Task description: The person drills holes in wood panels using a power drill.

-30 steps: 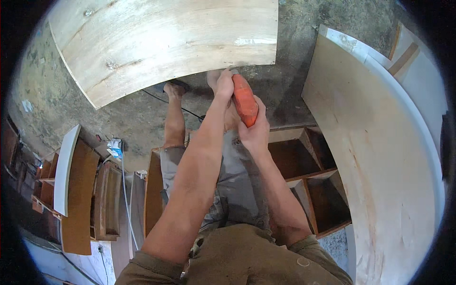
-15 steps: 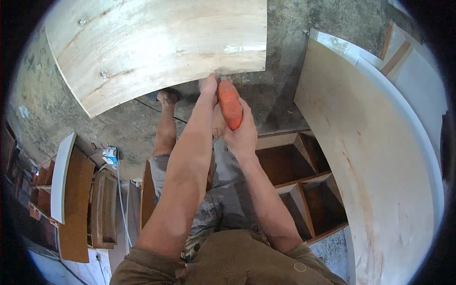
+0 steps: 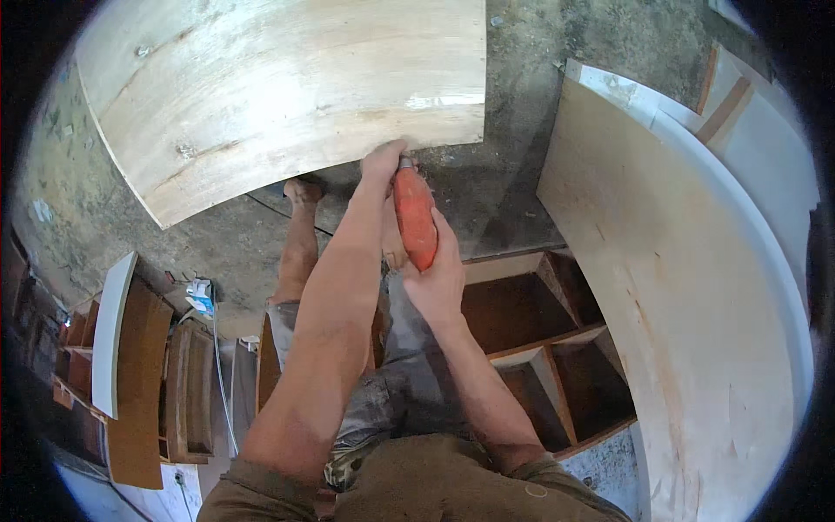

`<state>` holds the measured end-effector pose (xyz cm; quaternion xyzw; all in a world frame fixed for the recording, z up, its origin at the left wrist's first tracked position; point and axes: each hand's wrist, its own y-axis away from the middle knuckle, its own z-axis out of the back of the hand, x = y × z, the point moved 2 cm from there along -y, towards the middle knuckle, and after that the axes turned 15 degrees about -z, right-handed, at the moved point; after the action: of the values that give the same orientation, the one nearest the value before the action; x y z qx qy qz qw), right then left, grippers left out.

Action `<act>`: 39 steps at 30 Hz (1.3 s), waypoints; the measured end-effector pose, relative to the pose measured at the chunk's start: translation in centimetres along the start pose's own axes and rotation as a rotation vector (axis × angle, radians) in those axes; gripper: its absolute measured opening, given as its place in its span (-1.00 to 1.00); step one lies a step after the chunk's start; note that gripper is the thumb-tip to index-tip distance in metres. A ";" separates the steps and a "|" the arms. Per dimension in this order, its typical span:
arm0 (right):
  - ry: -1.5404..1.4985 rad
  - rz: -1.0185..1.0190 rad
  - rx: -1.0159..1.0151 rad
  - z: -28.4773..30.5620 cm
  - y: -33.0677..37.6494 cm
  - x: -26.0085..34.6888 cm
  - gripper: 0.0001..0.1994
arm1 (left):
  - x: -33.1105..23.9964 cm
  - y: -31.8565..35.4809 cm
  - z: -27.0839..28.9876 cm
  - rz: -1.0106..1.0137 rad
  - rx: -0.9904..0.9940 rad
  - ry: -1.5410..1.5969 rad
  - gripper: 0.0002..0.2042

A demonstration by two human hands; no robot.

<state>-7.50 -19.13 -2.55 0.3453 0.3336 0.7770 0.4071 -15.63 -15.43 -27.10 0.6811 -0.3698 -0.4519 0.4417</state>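
Plywood board: It is big and pale (image 3: pixel 287 87), all in one piece, and spread out in front of me. I can't see what holds it up.
Orange power tool: It (image 3: pixel 416 217) is on my side of the plywood board, with its metal nose right by the near edge, closer to the right corner than the left.
Right hand: It (image 3: pixel 437 291) is wrapped around the back end of the orange power tool.
Left hand: It (image 3: pixel 381 163) is bent at the near edge of the plywood board, by the tool's nose. My fingers are partly hidden, so I can't tell how far they are open, or if they grip the tool or the board.
Edge so far: I think the work is going on at this one spot. I can't see any part that looks finished.
Edge left: I can't tell how much more there is. The long part to the left has no tool on it.
White streak: It (image 3: pixel 444 102) sits on top of the plywood board, near the right corner.
Leaning board: It (image 3: pixel 644 261) stands to the right of the plywood board.
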 end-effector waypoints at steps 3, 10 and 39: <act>-0.024 0.020 0.021 0.1 0.0 -0.6 -0.27 | 1.3 -0.9 0.6 -0.004 -0.013 0.002 -0.71; -0.122 0.048 0.054 0.2 -0.4 -2.1 -0.28 | 3.7 -1.2 0.5 -0.128 -0.167 0.240 -0.78; 0.220 0.360 0.245 -9.7 3.3 3.4 -0.33 | -2.1 5.8 19.7 -0.213 -0.265 0.210 -0.80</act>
<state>-18.07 -19.98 -4.27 0.3594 0.4010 0.8235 0.1784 -35.44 -20.76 -25.05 0.6957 -0.1848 -0.4675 0.5131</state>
